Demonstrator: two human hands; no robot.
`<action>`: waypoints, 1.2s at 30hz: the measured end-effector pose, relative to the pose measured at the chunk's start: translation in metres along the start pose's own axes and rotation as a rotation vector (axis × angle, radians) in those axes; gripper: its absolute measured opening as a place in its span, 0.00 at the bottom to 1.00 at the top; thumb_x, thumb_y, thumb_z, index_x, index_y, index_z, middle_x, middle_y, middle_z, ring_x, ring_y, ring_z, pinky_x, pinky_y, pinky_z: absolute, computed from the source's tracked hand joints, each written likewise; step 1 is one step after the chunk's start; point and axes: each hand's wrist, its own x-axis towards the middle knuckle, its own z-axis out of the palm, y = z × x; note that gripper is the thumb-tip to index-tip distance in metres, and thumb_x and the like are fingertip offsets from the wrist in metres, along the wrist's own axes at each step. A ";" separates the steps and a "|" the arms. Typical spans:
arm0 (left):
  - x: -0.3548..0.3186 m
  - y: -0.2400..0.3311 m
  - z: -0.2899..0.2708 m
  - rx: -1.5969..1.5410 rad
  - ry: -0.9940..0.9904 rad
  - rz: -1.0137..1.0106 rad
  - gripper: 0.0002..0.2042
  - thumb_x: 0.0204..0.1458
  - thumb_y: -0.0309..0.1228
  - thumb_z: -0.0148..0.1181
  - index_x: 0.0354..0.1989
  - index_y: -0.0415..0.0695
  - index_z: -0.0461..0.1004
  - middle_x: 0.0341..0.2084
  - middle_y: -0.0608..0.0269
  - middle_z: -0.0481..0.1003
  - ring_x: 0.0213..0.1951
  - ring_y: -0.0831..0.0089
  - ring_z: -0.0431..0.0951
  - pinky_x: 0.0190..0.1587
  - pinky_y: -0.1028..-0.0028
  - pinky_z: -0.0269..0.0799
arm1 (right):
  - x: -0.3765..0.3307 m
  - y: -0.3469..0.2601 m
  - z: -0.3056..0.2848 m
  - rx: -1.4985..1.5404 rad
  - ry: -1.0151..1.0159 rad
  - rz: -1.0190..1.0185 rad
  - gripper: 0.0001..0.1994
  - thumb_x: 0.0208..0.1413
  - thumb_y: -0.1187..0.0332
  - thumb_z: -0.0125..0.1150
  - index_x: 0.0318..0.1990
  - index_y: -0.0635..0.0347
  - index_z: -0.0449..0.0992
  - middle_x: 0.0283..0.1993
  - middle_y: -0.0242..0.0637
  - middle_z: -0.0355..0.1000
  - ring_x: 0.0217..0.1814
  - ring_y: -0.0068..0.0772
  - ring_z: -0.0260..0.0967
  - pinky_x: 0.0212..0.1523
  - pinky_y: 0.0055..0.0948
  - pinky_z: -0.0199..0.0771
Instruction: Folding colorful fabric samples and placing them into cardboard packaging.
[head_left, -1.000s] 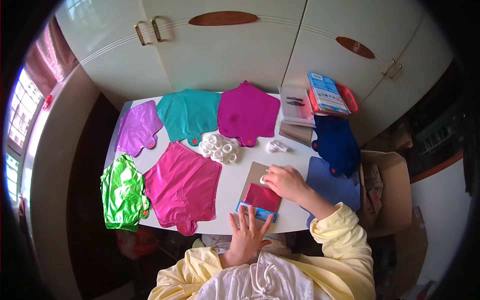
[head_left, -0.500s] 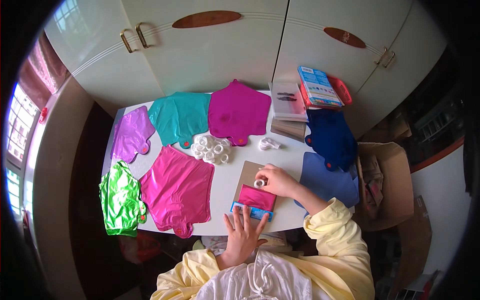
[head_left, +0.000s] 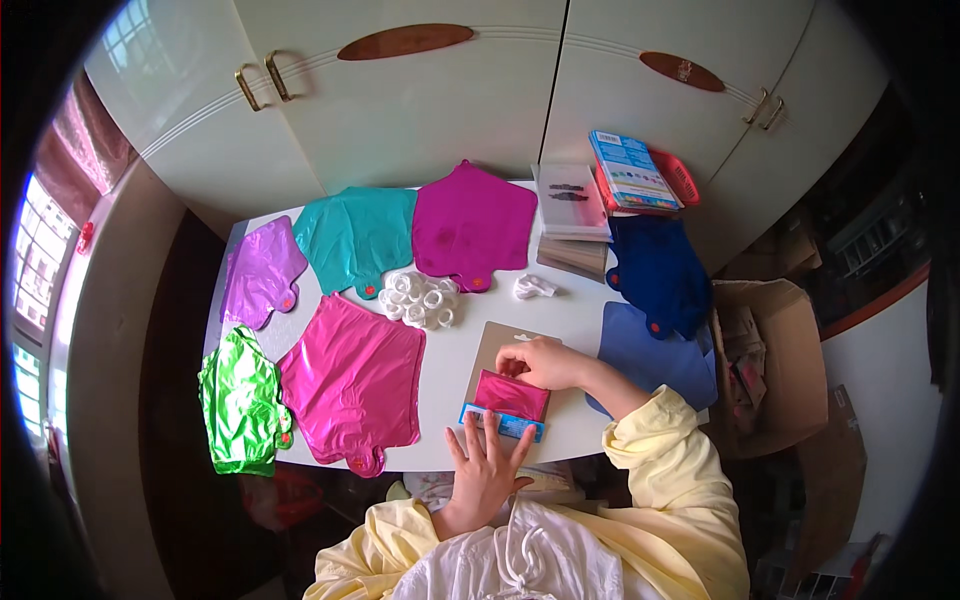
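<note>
In the head view, the folded pink foil (head_left: 512, 397) lay on the lower part of the tan card (head_left: 489, 353), which rested on the white table (head_left: 443, 432), and a blue strip (head_left: 515, 428) crossed the foil's near edge. The left hand (head_left: 482, 480) came in from the near side of the card with its fingers spread, their tips on or just at the blue strip. The right hand (head_left: 543, 362) was over the middle of the card, at the foil's far edge, its fingers curled down; whether they pinched anything could not be told, since the hand itself hid the tips. By its gloss and creases the foil seemed light, thin and limp, probably slippery and apt to crease or spring open if pushed in from one side. The blue strip and the card looked stiffer, so the strip seemed the better place to press, and the foil's far edge or corners the better place for a gentle pinch. Well to the left of the card lay a larger pink sheet (head_left: 355, 378), beyond the card to the left a heap of white rings (head_left: 418, 299), and beyond it to the right a white bundle (head_left: 534, 287).
</note>
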 end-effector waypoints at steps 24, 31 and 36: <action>0.008 -0.006 -0.002 0.037 0.241 0.012 0.31 0.47 0.48 0.58 0.62 0.68 0.59 0.52 0.40 0.63 0.56 0.40 0.62 0.54 0.33 0.54 | 0.012 0.011 0.019 -0.449 0.346 -0.278 0.13 0.47 0.59 0.66 0.37 0.52 0.74 0.37 0.33 0.67 0.43 0.37 0.68 0.43 0.34 0.68; 0.023 -0.015 -0.021 0.162 0.276 0.144 0.21 0.47 0.33 0.54 0.52 0.63 0.67 0.43 0.47 0.68 0.45 0.58 0.68 0.49 0.51 0.65 | 0.024 0.031 0.034 -0.695 0.456 -0.438 0.11 0.49 0.59 0.63 0.37 0.49 0.70 0.37 0.29 0.65 0.44 0.33 0.64 0.46 0.35 0.62; 0.029 -0.024 -0.020 0.142 0.324 0.207 0.19 0.46 0.32 0.53 0.50 0.60 0.70 0.43 0.53 0.68 0.43 0.59 0.69 0.42 0.61 0.67 | 0.024 0.033 0.036 -0.768 0.484 -0.437 0.15 0.49 0.57 0.62 0.40 0.50 0.68 0.39 0.28 0.65 0.45 0.32 0.63 0.46 0.34 0.61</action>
